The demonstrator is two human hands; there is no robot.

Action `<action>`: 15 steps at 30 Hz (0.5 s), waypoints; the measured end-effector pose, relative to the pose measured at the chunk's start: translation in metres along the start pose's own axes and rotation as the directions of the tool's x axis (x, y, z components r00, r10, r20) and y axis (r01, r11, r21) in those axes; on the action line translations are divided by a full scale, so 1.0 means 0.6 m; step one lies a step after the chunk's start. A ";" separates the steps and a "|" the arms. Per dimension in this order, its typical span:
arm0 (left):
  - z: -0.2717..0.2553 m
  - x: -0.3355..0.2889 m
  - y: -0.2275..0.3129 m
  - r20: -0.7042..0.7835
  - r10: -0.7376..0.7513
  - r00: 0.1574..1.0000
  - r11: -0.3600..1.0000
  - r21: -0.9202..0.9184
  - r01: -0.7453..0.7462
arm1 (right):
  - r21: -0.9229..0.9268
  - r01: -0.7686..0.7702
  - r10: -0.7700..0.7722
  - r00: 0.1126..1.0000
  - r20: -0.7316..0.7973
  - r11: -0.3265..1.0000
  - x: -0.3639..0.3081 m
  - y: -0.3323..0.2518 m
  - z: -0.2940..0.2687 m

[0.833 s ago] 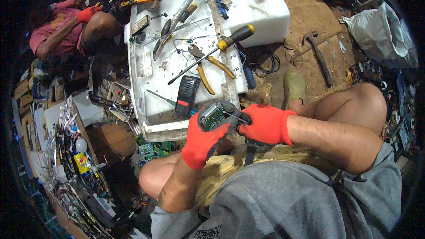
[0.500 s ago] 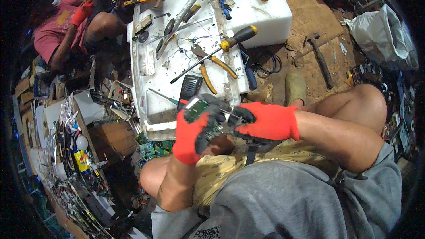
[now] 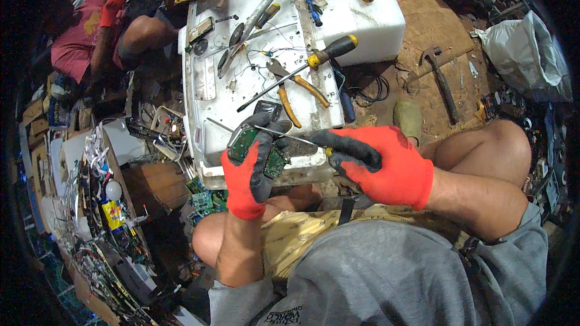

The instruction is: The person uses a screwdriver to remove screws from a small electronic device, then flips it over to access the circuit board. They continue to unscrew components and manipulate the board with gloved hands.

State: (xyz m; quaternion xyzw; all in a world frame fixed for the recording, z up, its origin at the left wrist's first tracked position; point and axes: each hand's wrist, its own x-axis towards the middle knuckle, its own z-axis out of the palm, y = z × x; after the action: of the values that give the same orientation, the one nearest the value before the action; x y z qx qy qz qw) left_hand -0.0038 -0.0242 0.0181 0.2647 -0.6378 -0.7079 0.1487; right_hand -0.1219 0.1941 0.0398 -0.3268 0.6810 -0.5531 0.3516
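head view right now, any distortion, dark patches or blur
In the head view, corners fall to black and straight edges bow near the rim; the white foam block looks very bright; the co-worker at upper left is dim; the left hand and right hand look fairly sharp.

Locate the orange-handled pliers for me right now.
In the head view, the orange-handled pliers lie on the white work surface, right side, ahead of the gap between left hand and right hand, crossed by the long screwdriver's shaft.
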 end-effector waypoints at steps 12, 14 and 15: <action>-0.005 0.000 -0.003 0.117 0.090 0.989 0.949 0.291 -0.120 | -0.110 0.081 -0.084 0.996 -0.019 0.991 -0.012 0.010 0.002; 0.002 0.001 0.002 0.127 0.083 0.988 0.946 0.302 -0.119 | -0.118 0.088 -0.092 0.995 -0.029 0.989 -0.013 0.011 0.003; 0.003 0.001 0.002 0.123 0.077 0.989 0.949 0.294 -0.111 | -0.134 0.090 -0.096 0.995 -0.035 0.987 -0.014 0.015 0.004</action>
State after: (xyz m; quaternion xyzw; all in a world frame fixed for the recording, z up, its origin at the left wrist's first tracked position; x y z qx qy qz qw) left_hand -0.0056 -0.0230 0.0191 0.2142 -0.7569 -0.6084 0.1051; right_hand -0.1155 0.2014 0.0318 -0.3694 0.7071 -0.5292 0.2889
